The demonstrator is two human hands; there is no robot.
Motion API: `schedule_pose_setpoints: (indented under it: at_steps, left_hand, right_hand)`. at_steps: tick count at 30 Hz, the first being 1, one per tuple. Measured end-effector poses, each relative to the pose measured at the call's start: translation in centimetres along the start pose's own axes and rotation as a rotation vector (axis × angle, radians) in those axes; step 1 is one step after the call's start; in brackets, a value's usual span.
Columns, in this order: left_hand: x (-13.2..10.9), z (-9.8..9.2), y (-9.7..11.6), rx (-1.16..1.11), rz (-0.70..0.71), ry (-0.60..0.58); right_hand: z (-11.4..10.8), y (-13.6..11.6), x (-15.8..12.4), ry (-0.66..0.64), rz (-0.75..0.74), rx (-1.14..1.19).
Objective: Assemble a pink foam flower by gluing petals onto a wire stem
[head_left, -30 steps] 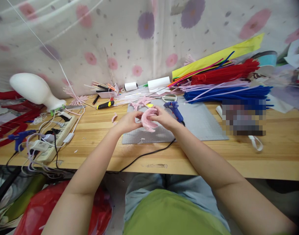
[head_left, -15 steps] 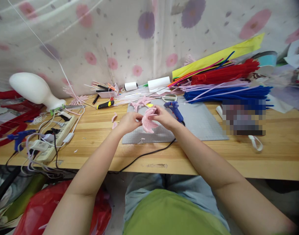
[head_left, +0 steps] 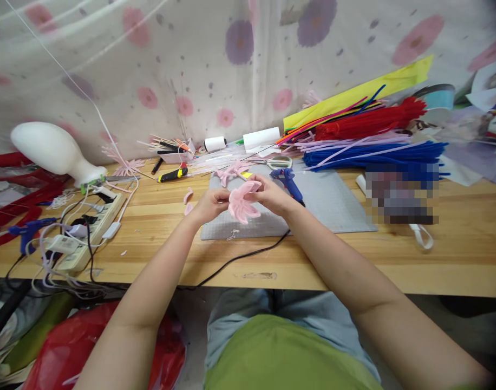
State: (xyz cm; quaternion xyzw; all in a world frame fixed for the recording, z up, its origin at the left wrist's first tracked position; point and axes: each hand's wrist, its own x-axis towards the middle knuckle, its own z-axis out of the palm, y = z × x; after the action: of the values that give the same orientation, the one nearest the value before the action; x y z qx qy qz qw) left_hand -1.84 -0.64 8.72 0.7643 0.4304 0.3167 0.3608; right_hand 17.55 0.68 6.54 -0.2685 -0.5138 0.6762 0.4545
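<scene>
Both of my hands hold a pink pipe-cleaner flower [head_left: 242,201] just above the grey cutting mat [head_left: 333,203]. My left hand [head_left: 209,205] pinches its left side with closed fingers. My right hand [head_left: 272,195] grips its top and right side, fingers curled over the petals. The petals fan out downward and to the left between the hands. A blue glue gun [head_left: 288,181] lies on the mat just behind my right hand, its black cord [head_left: 240,257] running off the table's front edge.
More pink petal pieces [head_left: 232,170] and scissors [head_left: 278,162] lie behind the mat. Bundles of red and blue pipe cleaners [head_left: 373,141] fill the back right. A power strip [head_left: 87,230] with tangled cables, a second glue gun [head_left: 26,230] and a white foam form [head_left: 55,151] sit at the left.
The flower has been turned in my hands and shifted slightly left, so its petals now spread more openly. Both hands have kept their grip.
</scene>
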Motion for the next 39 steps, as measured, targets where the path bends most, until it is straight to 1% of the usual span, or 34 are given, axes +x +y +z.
schedule_pose_setpoints:
  at_steps: [5, 8, 12, 14, 17, 20, 29, 34, 36, 39]
  left_hand:
    - [0.2, 0.2, -0.9, -0.107, -0.069, 0.038]
    - [0.3, 0.2, -1.2, -0.125, -0.086, 0.054]
    - [0.3, 0.2, -0.8, -0.092, -0.109, 0.105]
    - [0.3, 0.1, -0.4, -0.072, -0.117, 0.111]
    - [0.3, 0.1, -0.2, -0.079, -0.116, 0.102]
    - [0.3, 0.1, -0.3, -0.116, -0.111, 0.095]
    - [0.2, 0.2, -0.8, -0.109, -0.055, 0.127]
    - [0.1, -0.4, -0.7, -0.103, -0.049, 0.100]
    - [0.1, -0.9, -0.6, -0.130, -0.072, 0.074]
    - [0.5, -1.8, -0.4, -0.165, -0.125, 0.051]
  right_hand:
    - [0.2, -0.3, -0.1, 0.007, 0.002, 0.028]
    - [0.1, -0.4, -0.2, -0.005, 0.024, 0.030]
    - [0.1, -0.5, -0.3, -0.023, 0.047, 0.039]
    - [0.2, -0.6, -0.4, -0.021, 0.049, 0.048]
    - [0.4, -0.6, -0.3, 0.012, 0.061, 0.057]
    - [0.6, -0.5, -0.2, 0.035, 0.065, 0.079]
    - [0.9, -0.4, 0.0, 0.040, 0.033, 0.078]
    - [0.2, -0.5, 0.0, 0.028, 0.032, 0.006]
    - [-0.3, -0.7, -0.1, 0.028, 0.053, 0.026]
    - [-0.9, -1.0, -0.1, 0.024, 0.067, 0.116]
